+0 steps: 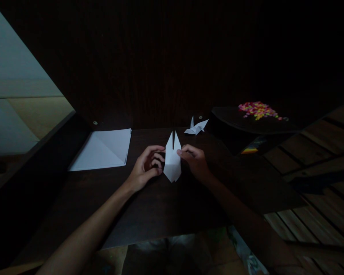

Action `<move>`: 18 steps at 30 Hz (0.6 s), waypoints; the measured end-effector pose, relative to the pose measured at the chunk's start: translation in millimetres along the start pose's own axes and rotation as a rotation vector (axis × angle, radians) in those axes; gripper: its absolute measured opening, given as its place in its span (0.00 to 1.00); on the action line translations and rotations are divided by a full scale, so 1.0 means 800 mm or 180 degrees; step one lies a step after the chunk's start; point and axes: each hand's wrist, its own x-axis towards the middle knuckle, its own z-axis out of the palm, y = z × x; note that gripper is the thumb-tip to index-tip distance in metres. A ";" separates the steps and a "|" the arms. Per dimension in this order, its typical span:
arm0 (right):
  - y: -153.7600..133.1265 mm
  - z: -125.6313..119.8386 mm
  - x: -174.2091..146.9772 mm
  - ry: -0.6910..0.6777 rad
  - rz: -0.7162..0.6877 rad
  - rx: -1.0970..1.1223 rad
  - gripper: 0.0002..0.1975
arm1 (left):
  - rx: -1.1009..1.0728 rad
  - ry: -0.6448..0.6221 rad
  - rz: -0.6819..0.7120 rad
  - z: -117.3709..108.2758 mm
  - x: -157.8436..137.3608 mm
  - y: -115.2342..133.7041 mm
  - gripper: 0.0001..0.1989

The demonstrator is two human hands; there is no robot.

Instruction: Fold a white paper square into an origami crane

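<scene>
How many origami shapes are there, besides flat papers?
2: a two-pointed folded paper between the left hand and right hand, and an origami crane farther back, to the right.

L grip [149, 163] & R grip [195, 159] bare, w/ slim fingers [156, 148]; forearms [100, 221] slim, bare approx. throughout.

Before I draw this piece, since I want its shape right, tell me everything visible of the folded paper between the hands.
The folded paper is white, creased and narrow. Its far end splits into two pointed tips with a dark slit between them; its lower part, slightly greyer below a crosswise line, narrows to a blunt near end. The right hand has its thumb on the right edge; the left hand is close on the other side, contact unclear. Whether it rests on the dark table is hard to tell.
</scene>
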 end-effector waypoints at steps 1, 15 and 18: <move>0.000 0.001 0.000 0.0005 0.0066 0.0051 0.13 | 0.0154 -0.0062 0.0068 0.002 -0.001 0.000 0.26; 0.004 0.005 -0.008 -0.0804 0.0062 0.0712 0.16 | 0.0142 0.0838 -0.0005 0.013 0.006 -0.009 0.12; 0.009 0.005 -0.007 -0.0839 0.0022 0.0661 0.16 | 0.0442 0.1097 0.0060 0.013 0.004 -0.008 0.11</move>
